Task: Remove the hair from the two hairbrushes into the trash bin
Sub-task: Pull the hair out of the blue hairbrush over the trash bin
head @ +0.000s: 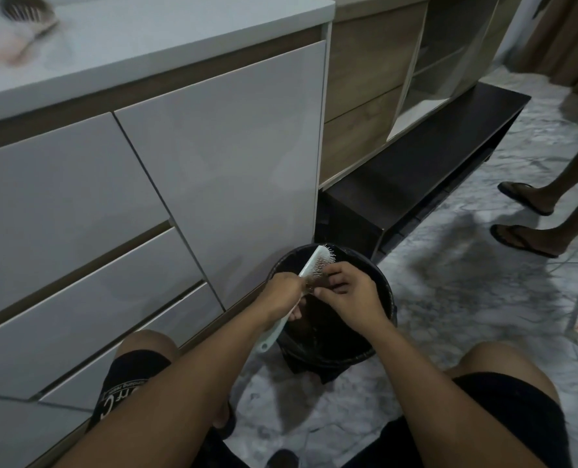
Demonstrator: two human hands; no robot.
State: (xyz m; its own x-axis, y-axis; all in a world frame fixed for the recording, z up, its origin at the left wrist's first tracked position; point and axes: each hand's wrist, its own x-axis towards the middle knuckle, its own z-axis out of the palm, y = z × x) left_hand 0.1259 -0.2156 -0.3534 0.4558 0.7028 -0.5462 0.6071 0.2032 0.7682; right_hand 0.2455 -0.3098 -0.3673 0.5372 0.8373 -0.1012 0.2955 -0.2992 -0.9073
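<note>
From the head camera, the left hand is wrapped around the handle of the white brush, fingers curled tight, holding it tilted over the bin. The brush head rises just past those fingers, bristles facing the right hand. The right fingers are pinched narrow on a brown tuft of hair at the bristles, right beside the left knuckles. The bin's dark mouth lies directly beneath both hands. A second brush, blurred, rests on the counter, well away from either hand
</note>
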